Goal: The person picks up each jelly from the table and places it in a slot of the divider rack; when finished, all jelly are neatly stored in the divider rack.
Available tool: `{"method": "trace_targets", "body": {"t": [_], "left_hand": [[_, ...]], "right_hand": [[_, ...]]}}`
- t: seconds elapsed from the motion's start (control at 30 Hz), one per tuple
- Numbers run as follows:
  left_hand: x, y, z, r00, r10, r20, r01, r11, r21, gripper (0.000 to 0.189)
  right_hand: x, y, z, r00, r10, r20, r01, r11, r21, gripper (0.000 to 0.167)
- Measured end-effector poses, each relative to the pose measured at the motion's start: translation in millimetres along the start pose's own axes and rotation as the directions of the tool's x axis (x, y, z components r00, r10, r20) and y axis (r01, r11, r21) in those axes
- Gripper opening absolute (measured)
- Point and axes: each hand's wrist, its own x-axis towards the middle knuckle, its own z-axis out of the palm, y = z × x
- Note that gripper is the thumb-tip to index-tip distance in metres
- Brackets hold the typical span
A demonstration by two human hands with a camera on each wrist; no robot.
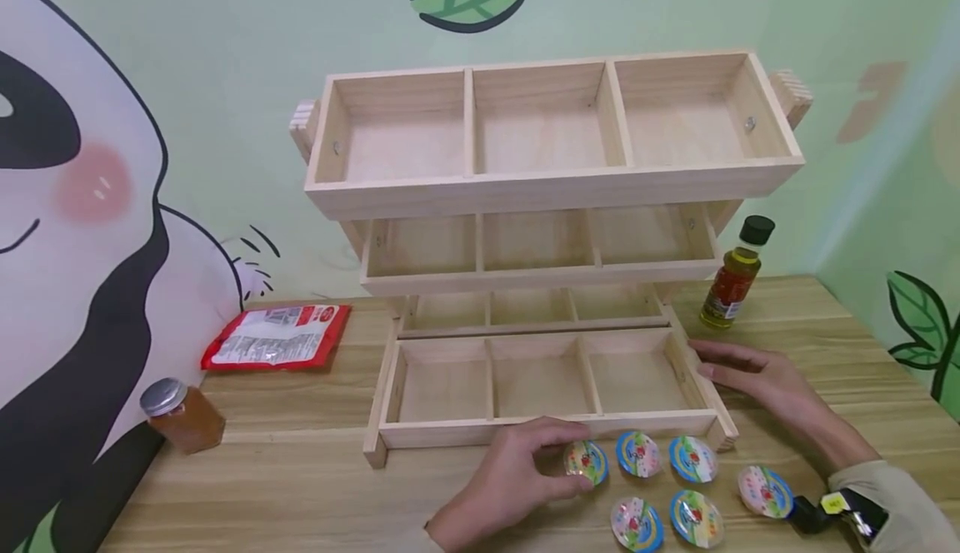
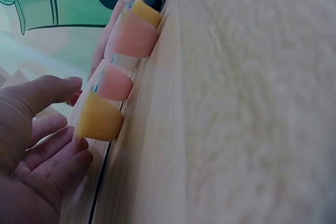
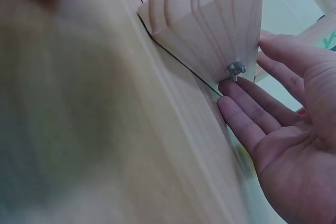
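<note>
My left hand (image 1: 513,474) is spread around the leftmost jelly cup (image 1: 587,462), thumb and fingers apart on either side of it. In the left wrist view this cup is yellow (image 2: 98,118), and the thumb stands off from it; fingertip contact cannot be made out. More jelly cups stand to its right, among them a pink one (image 1: 638,454). My right hand (image 1: 761,378) lies at the right side of a tiered wooden storage rack (image 1: 555,195), fingers extended. In the right wrist view the fingertips are beside the rack's wooden side piece (image 3: 202,24), near a metal wing nut (image 3: 236,70).
The rack's stepped trays each have three compartments. An oil bottle (image 1: 731,278) with a black cap stands to its right. On the left are a red and white packet (image 1: 276,336) and a jar (image 1: 183,418) of orange-brown contents. A wall stands behind the table (image 1: 300,486).
</note>
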Motion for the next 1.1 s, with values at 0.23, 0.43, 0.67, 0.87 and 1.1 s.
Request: {"method": "trace_targets", "body": {"t": [0.23, 0.43, 0.67, 0.87, 1.1], "left_hand": [[-0.7, 0.1, 3.9, 1.0, -0.023, 0.012, 0.023, 0.999, -0.025, 0.049], [-0.7, -1.0, 6.1, 1.0, -0.02, 0.007, 0.021, 0.999, -0.035, 0.048], [-0.4, -2.7, 7.1, 1.0, -0.025, -0.002, 0.024, 0.998, -0.055, 0.045], [-1.0, -2.3, 8.0, 0.998, -0.059, 0.001, 0.059, 0.994, -0.091, 0.045], [-1.6, -1.6, 9.5, 0.995, -0.096, -0.002, 0.095, 0.984, -0.15, 0.045]], "right_hand": [[0.0, 1.2, 0.6, 1.0, 0.001, 0.002, -0.001, 1.0, 0.011, 0.06], [-0.6, 1.2, 0.2, 1.0, 0.002, 0.005, -0.003, 1.0, 0.015, 0.06], [-0.1, -0.2, 0.4, 1.0, 0.011, 0.011, -0.011, 1.0, 0.006, 0.062], [2.0, 1.5, 1.1, 1.0, 0.003, 0.01, -0.003, 1.0, 0.0, 0.061], [2.1, 3.8, 1.7, 1.0, 0.001, 0.007, -0.001, 1.0, 0.009, 0.06]]}}
